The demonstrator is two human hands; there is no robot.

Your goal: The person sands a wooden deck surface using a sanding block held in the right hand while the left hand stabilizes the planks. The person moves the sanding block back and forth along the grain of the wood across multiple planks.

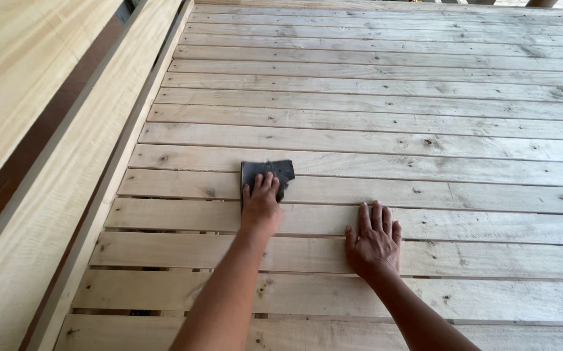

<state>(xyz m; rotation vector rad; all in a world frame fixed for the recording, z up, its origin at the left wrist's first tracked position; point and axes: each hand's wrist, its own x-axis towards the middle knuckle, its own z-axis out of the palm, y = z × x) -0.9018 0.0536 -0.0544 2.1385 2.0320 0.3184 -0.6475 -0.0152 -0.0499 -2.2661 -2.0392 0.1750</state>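
Observation:
A dark grey sheet of sandpaper lies flat on a pale wooden slat of a slatted platform. My left hand presses down on the sheet's near edge, fingers spread over it. My right hand rests flat on the slats to the right, palm down, fingers slightly apart, holding nothing. Both forearms reach in from the bottom of the view.
The slatted platform of unfinished boards with knots and narrow gaps stretches far ahead and to the right. Along the left runs a raised wooden side rail, with a taller pale board beyond it.

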